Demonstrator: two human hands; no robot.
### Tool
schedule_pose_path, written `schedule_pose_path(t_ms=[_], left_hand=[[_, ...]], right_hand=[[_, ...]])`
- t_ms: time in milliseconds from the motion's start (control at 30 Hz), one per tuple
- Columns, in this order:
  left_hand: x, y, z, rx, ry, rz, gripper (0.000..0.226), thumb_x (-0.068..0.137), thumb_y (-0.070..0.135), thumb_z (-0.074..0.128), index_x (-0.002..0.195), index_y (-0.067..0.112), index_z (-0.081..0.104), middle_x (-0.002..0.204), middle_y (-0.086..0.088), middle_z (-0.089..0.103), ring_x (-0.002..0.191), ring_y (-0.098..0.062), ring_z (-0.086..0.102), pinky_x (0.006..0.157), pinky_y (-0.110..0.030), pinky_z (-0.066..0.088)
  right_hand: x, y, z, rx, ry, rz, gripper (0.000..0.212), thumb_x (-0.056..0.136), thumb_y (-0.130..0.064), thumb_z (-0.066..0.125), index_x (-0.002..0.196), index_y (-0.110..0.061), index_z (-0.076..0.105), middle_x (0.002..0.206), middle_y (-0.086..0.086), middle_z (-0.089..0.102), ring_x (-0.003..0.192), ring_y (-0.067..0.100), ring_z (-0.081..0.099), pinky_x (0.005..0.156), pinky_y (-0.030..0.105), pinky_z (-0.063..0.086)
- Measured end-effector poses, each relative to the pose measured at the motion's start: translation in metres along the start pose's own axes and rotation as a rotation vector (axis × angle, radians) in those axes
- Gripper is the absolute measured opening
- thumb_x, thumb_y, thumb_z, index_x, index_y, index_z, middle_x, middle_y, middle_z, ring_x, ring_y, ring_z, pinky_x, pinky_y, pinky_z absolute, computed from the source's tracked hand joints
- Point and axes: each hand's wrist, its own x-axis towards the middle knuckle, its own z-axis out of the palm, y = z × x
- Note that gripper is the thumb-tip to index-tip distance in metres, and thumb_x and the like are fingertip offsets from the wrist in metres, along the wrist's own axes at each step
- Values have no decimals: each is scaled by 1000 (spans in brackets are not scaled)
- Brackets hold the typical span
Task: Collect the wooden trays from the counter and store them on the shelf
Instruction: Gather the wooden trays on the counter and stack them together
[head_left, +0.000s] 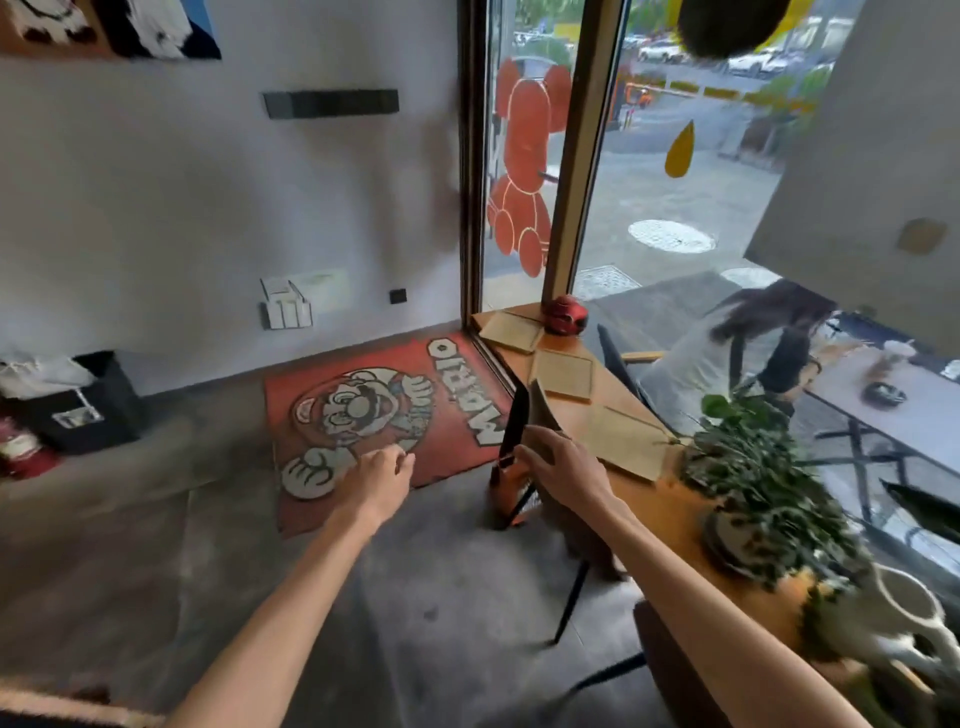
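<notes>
Three wooden trays (563, 375) on the counter (670, 512), two hands (566, 470).

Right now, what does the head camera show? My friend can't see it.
A person's right hand lifts a wooden tray on edge at the counter, while the empty left hand reaches forward. Three more trays lie flat along the counter toward a red helmet; a leafy plant stands nearer.

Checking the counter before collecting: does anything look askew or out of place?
Yes: the right hand holds one tray tipped up on edge, while three trays lie flat along the counter.
</notes>
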Motion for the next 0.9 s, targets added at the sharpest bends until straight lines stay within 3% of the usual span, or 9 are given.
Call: schedule_pose_path(t_ms=[167, 300, 467, 600, 733, 900], left_hand=[[117, 12, 8, -48, -67, 33, 33, 98, 36, 44, 91, 15, 69, 105, -14, 72, 102, -36, 65, 79, -37, 52], [223, 54, 34, 21, -149, 159, 34, 99, 34, 42, 91, 12, 67, 103, -16, 72, 98, -37, 66, 74, -37, 47], [360, 110, 82, -1, -272, 253, 35, 97, 36, 39, 89, 14, 65, 98, -15, 71, 91, -36, 67, 79, -43, 54], [444, 136, 89, 22, -273, 298, 35, 100, 30, 40, 86, 9, 63, 89, -18, 69, 86, -36, 67, 75, -43, 52], [529, 138, 85, 30, -247, 290, 35, 103, 29, 38, 91, 8, 63, 85, -17, 68, 81, -34, 66, 64, -39, 48], [648, 146, 101, 49, -290, 228, 36, 99, 36, 40, 81, 17, 64, 93, -15, 69, 79, -33, 66, 66, -38, 51]], right_hand=[[79, 21, 5, 317, 92, 263, 61, 94, -58, 48, 148, -28, 42, 129, 4, 66, 114, 24, 64, 95, 42, 53], [151, 59, 3, 378, 187, 446, 64, 95, -54, 50, 149, -20, 41, 127, 11, 66, 117, 32, 62, 99, 45, 48], [251, 104, -1, 418, 265, 567, 68, 93, -59, 48, 148, -20, 43, 129, 11, 64, 119, 31, 60, 100, 46, 48], [319, 139, -7, 499, 281, 667, 64, 95, -54, 49, 148, -18, 42, 132, 14, 63, 120, 32, 59, 102, 50, 47], [372, 154, 2, 553, 292, 805, 63, 96, -50, 51, 147, -13, 44, 131, 15, 63, 119, 31, 59, 99, 44, 46], [472, 163, 25, 550, 262, 872, 70, 89, -63, 52, 142, -17, 50, 115, 8, 70, 108, 27, 64, 91, 45, 53]])
